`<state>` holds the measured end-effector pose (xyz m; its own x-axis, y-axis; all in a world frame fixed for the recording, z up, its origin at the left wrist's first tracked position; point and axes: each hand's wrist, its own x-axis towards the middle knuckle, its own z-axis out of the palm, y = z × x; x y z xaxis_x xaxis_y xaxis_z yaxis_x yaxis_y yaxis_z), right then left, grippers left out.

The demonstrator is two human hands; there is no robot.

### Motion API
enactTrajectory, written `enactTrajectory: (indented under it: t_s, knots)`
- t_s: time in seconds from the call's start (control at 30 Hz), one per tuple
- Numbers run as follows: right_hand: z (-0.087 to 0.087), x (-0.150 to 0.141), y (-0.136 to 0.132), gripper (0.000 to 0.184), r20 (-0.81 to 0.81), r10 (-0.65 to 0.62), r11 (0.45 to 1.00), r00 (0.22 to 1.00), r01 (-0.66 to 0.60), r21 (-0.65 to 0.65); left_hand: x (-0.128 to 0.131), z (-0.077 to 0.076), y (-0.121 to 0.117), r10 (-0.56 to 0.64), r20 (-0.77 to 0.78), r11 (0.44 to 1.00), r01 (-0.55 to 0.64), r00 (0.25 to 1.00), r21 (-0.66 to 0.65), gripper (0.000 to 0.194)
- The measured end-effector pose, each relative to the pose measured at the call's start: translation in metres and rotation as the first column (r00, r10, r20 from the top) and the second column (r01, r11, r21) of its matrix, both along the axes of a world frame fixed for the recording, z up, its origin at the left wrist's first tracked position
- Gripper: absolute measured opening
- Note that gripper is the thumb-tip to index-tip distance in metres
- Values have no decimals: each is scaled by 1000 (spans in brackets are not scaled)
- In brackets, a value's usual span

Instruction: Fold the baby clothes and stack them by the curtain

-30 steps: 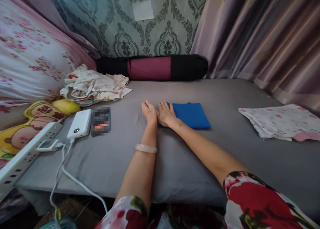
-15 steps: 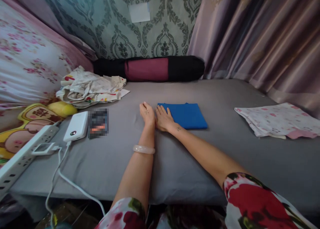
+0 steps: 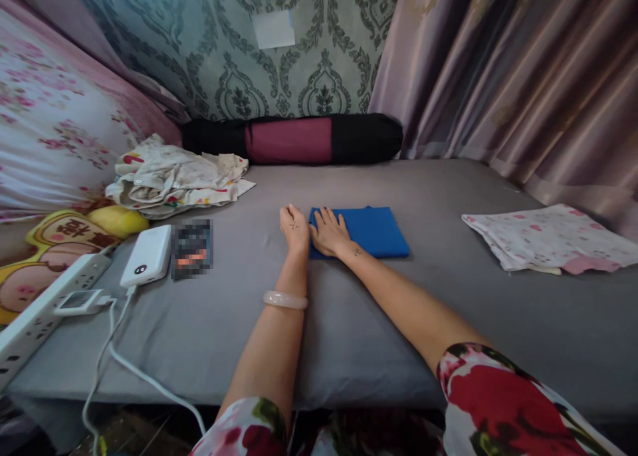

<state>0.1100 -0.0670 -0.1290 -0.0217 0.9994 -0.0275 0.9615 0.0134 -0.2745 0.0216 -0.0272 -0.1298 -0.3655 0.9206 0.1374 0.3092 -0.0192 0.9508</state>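
A folded blue cloth (image 3: 379,231) lies flat on the grey-covered surface in front of me. My right hand (image 3: 329,233) rests palm down on its left part, fingers spread and thumb out to the left. Just off the cloth's left edge, my left hand (image 3: 294,228) stands on its side, its back facing left. Its fingers point away from me and are partly hidden; they hold nothing visible. A pale bangle (image 3: 285,300) circles my left forearm.
Left: a white power bank (image 3: 147,255) with a cable, a power strip (image 3: 54,313), a blurred-out item (image 3: 192,250), a yellow plush (image 3: 64,236) and a crumpled cloth heap (image 3: 174,177). Right: a folded pink-patterned cloth (image 3: 553,236). Behind: a black-and-maroon roll (image 3: 289,140).
My right hand has slid slightly right, farther onto the blue cloth, away from my left hand. The left hand stays by the cloth's left edge. The whole view has shifted a little.
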Motion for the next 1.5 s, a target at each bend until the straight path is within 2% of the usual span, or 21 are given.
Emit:
enactTrajectory:
  t_s: [0.13, 0.23, 0.33, 0.43, 0.63, 0.73, 0.8, 0.9, 0.97, 1.23, 1.37, 1.5]
  knots:
    - [4, 11, 0, 63, -54, -18, 1000, 998, 18, -4, 5, 0, -3, -49, -32, 999, 50, 998, 12, 27]
    - [4, 25, -2, 63, -20, -89, 994, 996, 90, 59, 10, 1, -8, -95, -63, 995, 96, 993, 19, 25]
    - [-1, 36, -4, 64, 23, -136, 990, 991, 135, 30, 15, 2, -12, -132, -113, 990, 136, 985, 29, 22]
    - [-6, 40, -4, 64, 33, -146, 989, 989, 146, -17, 18, 3, -14, -153, -156, 986, 162, 976, 47, 20]
    - [-9, 37, -1, 64, 13, -146, 989, 989, 146, -17, 19, 1, -16, -206, -233, 974, 223, 950, 47, 22]
    - [-3, 42, -3, 63, -23, -136, 990, 990, 135, -30, 21, -1, -18, -259, -301, 955, 289, 918, 59, 23]
    - [2, 49, -7, 62, -18, -127, 992, 992, 128, 10, 23, -4, -18, -299, -356, 936, 345, 885, 71, 24]
    - [6, 65, -16, 61, 59, -125, 988, 990, 119, 103, 25, -10, -19, -343, -439, 904, 419, 830, 85, 26]
    - [4, 75, -21, 61, 101, -127, 987, 987, 115, 110, 25, -14, -18, -356, -489, 889, 449, 797, 85, 28]
    - [-16, 84, -25, 60, 118, -156, 983, 981, 143, 112, 24, -19, -17, -371, -550, 875, 480, 748, 62, 30]
    - [-15, 82, -25, 60, 109, -154, 983, 982, 141, 119, 23, -18, -18, -351, -610, 879, 474, 710, 47, 29]
    - [-5, 86, -29, 60, 89, -146, 984, 985, 135, 120, 22, -18, -18, -336, -664, 878, 477, 668, 36, 28]
